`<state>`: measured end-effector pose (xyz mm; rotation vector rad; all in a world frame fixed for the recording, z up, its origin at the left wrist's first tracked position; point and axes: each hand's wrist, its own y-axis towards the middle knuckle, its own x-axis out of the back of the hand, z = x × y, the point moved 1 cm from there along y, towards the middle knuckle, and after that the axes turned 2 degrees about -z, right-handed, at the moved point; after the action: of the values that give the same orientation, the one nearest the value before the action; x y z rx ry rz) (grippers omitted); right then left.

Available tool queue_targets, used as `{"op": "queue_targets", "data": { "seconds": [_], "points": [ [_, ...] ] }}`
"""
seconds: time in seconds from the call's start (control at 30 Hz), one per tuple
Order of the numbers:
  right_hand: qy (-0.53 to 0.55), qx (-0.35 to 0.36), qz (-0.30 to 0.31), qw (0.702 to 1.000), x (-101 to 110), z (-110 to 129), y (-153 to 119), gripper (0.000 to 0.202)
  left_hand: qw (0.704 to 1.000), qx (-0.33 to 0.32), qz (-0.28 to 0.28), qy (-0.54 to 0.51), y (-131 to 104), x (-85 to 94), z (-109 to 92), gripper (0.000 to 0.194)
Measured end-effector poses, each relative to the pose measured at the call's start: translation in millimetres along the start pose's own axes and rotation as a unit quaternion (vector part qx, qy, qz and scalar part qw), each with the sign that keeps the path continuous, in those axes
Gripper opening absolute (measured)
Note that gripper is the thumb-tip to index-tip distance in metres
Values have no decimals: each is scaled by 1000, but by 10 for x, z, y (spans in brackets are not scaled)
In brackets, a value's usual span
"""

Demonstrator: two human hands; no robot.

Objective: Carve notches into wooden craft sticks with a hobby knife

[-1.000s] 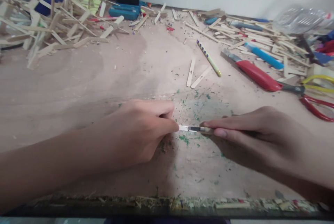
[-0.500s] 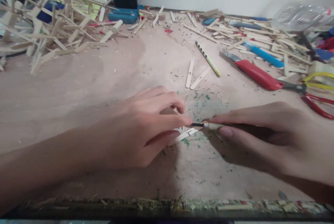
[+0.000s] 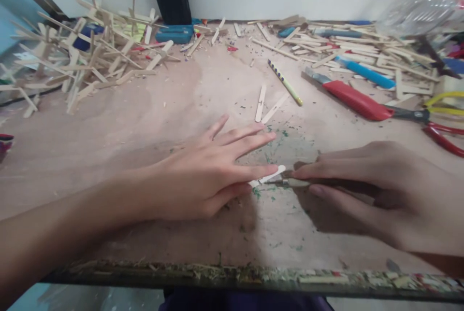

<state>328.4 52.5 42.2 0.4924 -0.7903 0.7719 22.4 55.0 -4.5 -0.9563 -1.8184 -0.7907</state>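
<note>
My left hand (image 3: 217, 168) lies with its fingers spread, thumb and index finger pressing a wooden stick (image 3: 278, 172) down on the tabletop (image 3: 174, 98). A dark notch or mark shows on the stick beside the fingertips. My right hand (image 3: 373, 185) is closed around a slim craft knife (image 3: 297, 182), its blade pointing left at the stick's lower edge. Two more marked sticks, one upright in view (image 3: 260, 103) and one slanting (image 3: 275, 108), lie beyond my hands, beside a yellow pencil (image 3: 285, 82).
Joined sticks (image 3: 105, 50) are heaped at the back left. Loose sticks (image 3: 369, 55), a blue pen-like tool (image 3: 366, 73), a red utility knife (image 3: 357, 101) and scissors (image 3: 442, 130) lie at the right. A plastic bottle (image 3: 416, 16) stands behind them. Green shavings surround the work spot.
My left hand's fingers have spread and straightened, uncovering the stick's far end. The knife blade has dropped from above the stick to its lower edge. The view has shifted slightly.
</note>
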Motion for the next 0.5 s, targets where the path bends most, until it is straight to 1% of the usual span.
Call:
{"op": "queue_targets", "data": {
  "seconds": [0.07, 0.13, 0.2, 0.33, 0.43, 0.5],
  "points": [
    [1, -2, 9, 1000, -16, -18, -16, 32, 1000, 16, -5, 9, -6, -12, -12, 52],
    [2, 3, 12, 1000, -22, -28, -27, 30, 999, 26, -35, 20, -15, -19, -32, 47],
    [2, 13, 10, 1000, -24, -22, -26, 30, 998, 24, -49, 27, -18, -22, -54, 48],
    [10, 11, -10, 1000, -32, -4, -22, 32, 999, -3, -29, 20, -3, -7, -85, 57],
    [19, 2, -23, 1000, -52, -19, -35, 33, 999, -1, -29, 18, 2, 15, -94, 51],
    [22, -3, -13, 1000, -69, -35, -41, 33, 999, 12, -45, 26, -8, 17, -92, 44]
  ]
}}
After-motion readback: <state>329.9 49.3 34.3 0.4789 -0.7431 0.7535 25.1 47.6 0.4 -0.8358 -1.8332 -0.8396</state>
